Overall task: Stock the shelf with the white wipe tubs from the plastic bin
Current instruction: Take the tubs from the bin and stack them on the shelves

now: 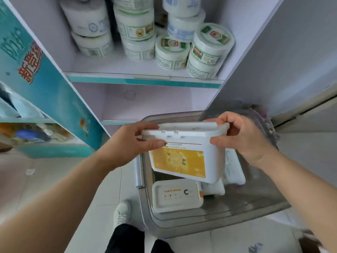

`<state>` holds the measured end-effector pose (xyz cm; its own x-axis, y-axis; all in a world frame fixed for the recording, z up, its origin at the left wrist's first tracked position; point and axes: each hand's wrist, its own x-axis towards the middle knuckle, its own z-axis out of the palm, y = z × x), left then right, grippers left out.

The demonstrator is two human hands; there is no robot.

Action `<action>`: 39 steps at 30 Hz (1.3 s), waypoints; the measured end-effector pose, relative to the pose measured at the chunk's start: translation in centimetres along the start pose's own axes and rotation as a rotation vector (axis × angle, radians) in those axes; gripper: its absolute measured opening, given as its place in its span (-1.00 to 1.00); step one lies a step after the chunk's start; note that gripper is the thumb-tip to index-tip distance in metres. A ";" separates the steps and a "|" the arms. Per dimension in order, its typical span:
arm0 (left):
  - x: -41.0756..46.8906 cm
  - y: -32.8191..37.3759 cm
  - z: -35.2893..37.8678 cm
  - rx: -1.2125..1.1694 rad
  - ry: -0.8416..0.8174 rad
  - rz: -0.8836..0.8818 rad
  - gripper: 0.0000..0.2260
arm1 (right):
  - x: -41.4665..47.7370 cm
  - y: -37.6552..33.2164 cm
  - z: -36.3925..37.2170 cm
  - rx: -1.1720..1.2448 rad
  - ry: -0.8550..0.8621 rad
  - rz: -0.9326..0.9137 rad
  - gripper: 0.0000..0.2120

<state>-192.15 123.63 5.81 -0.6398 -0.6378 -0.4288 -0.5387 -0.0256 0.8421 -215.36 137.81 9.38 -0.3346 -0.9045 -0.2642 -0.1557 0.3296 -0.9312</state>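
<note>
Tub [186, 152] held above the bin [237, 214] | left hand [131, 143] and right hand [242, 137] pinch its lid ends, likely to keep it level | more tubs [176, 197] lie in bin | empty shelf [142, 101] just ahead

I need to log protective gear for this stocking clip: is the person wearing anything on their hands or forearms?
No. The left hand and right hand are bare: no gloves, rings, watch or wristband show. Both forearms are uncovered, with no sleeve in view.
</note>
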 end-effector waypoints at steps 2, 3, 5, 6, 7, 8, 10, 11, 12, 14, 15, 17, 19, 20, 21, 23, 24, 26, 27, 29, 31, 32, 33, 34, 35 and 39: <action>-1.9 0.1 -1.2 -0.132 0.159 0.028 -0.61 | 0.5 -2.1 1.1 0.014 -0.042 -0.045 -0.57; -2.7 -0.1 -1.8 -0.182 0.241 0.034 -0.64 | 0.9 -3.2 1.8 0.002 -0.063 -0.063 -0.55; -4.5 -0.7 -3.7 -0.255 0.382 0.024 -0.61 | 1.8 -5.6 3.8 -0.064 -0.099 -0.108 -0.51; -5.5 -1.1 -4.8 -0.279 0.444 0.017 -0.60 | 2.3 -6.8 4.9 -0.093 -0.115 -0.134 -0.48; -6.4 -1.6 -6.1 -0.291 0.501 0.012 -0.62 | 2.7 -8.0 6.2 -0.107 -0.134 -0.159 -0.46; -7.4 -2.2 -7.4 -0.299 0.557 0.011 -0.64 | 3.1 -9.1 7.6 -0.114 -0.158 -0.183 -0.47; -9.4 -3.2 -10.1 -0.318 0.671 0.007 -0.67 | 3.8 -11.1 11.0 -0.120 -0.208 -0.237 -0.50; -10.5 -3.7 -11.5 -0.326 0.730 0.006 -0.69 | 4.2 -12.1 12.9 -0.114 -0.227 -0.264 -0.50; -11.4 -4.2 -13.0 -0.331 0.789 0.004 -0.70 | 4.6 -13.1 14.9 -0.108 -0.246 -0.290 -0.50; -13.3 -5.4 -16.0 -0.323 0.893 -0.003 -0.71 | 5.5 -14.6 19.3 -0.124 -0.281 -0.352 -0.51; -14.2 -6.1 -17.7 -0.312 0.937 -0.008 -0.71 | 5.9 -15.3 21.6 -0.144 -0.293 -0.382 -0.51; -15.9 -7.4 -21.1 -0.286 1.014 -0.016 -0.71 | 6.8 -16.5 26.3 -0.192 -0.315 -0.428 -0.48; -17.4 -8.9 -24.8 -0.262 1.071 -0.024 -0.70 | 7.8 -17.5 31.1 -0.231 -0.328 -0.471 -0.49; -17.8 -9.6 -26.5 -0.260 1.086 -0.028 -0.71 | 8.4 -18.0 33.1 -0.244 -0.322 -0.491 -0.50; -18.2 -10.5 -28.5 -0.261 1.103 -0.034 -0.72 | 9.0 -18.6 35.4 -0.259 -0.316 -0.504 -0.50; -18.6 -12.1 -32.7 -0.243 1.138 -0.041 -0.72 | 10.7 -20.1 39.8 -0.283 -0.301 -0.502 -0.47; -18.6 -12.8 -34.8 -0.224 1.155 -0.034 -0.72 | 11.6 -20.7 41.7 -0.284 -0.294 -0.500 -0.43; -18.2 -13.5 -38.6 -0.171 1.171 -0.006 -0.71 | 13.4 -22.0 45.0 -0.297 -0.261 -0.494 -0.36; -17.8 -13.6 -40.5 -0.140 1.163 0.003 -0.70 | 14.4 -22.7 46.5 -0.312 -0.234 -0.492 -0.35; -16.7 -13.7 -43.8 -0.101 1.130 0.031 -0.71 | 16.3 -24.0 48.8 -0.331 -0.171 -0.493 -0.36; -15.0 -13.7 -46.7 -0.068 1.088 0.066 -0.73 | 18.3 -25.0 50.4 -0.341 -0.097 -0.492 -0.38; -14.1 -13.7 -47.9 -0.053 1.066 0.084 -0.74 | 19.2 -25.3 50.9 -0.352 -0.061 -0.495 -0.39; -13.1 -13.6 -49.1 -0.044 1.044 0.103 -0.76 | 20.0 -25.5 51.3 -0.373 -0.029 -0.499 -0.40; -12.2 -13.5 -50.0 -0.040 1.021 0.123 -0.76 | 20.7 -25.7 51.6 -0.401 0.001 -0.499 -0.41; -11.2 -13.4 -50.8 -0.036 0.998 0.139 -0.77 | 21.4 -25.9 51.8 -0.430 0.029 -0.498 -0.43; -7.4 -13.4 -52.6 -0.014 0.962 0.165 -0.74 | 24.1 -26.2 52.4 -0.514 0.105 -0.484 -0.55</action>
<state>-151.33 88.19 14.88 0.0176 -0.9899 0.1403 -0.4721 0.1155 0.8740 -170.63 93.16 14.23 -0.2003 -0.9594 0.1987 -0.7194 0.0063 -0.6945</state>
